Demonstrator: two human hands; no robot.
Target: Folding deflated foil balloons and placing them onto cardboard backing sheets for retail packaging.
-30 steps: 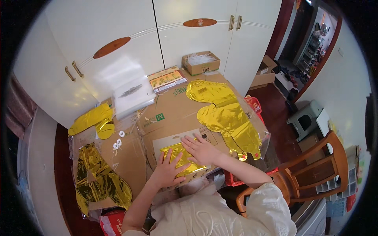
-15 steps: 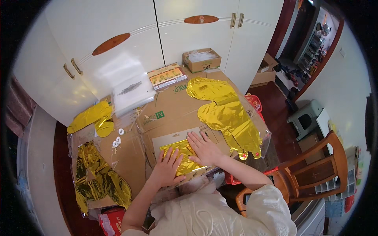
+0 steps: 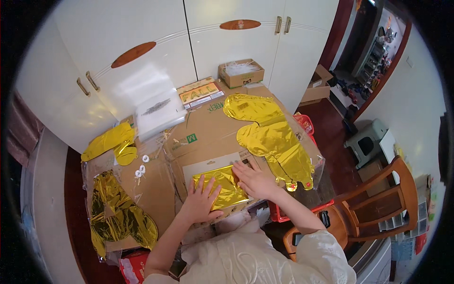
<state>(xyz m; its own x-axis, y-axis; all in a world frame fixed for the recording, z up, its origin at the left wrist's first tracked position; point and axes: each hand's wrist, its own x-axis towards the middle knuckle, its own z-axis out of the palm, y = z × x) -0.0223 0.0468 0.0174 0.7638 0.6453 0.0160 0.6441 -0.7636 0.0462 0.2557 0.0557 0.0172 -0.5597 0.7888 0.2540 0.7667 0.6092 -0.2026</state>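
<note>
A folded gold foil balloon [image 3: 224, 184] lies flat on a pale card [image 3: 195, 169] at the near edge of the cardboard-covered table. My left hand [image 3: 201, 199] rests on the foil's left side with fingers spread. On its right edge lies my right hand [image 3: 254, 181], fingers stretched out flat, partly over the card. Neither hand grips anything. Flat gold foil balloons [image 3: 269, 135] lie to the right of my right hand. More gold foil [image 3: 118, 210] is spread at the near left, and another gold foil piece [image 3: 111, 143] sits at the far left.
White ribbon rolls [image 3: 142, 169] lie left of the card. At the back are a stack of clear plastic bags [image 3: 158, 116], printed orange packages [image 3: 201, 92] and a small carton [image 3: 241, 73] of white strips. A wooden chair [image 3: 373, 203] stands at the right. White cabinets [image 3: 142, 28] rise behind.
My right hand has slid a little to the right across the foil, which looks flatter and smoother now. My left hand has stayed nearly in place.
</note>
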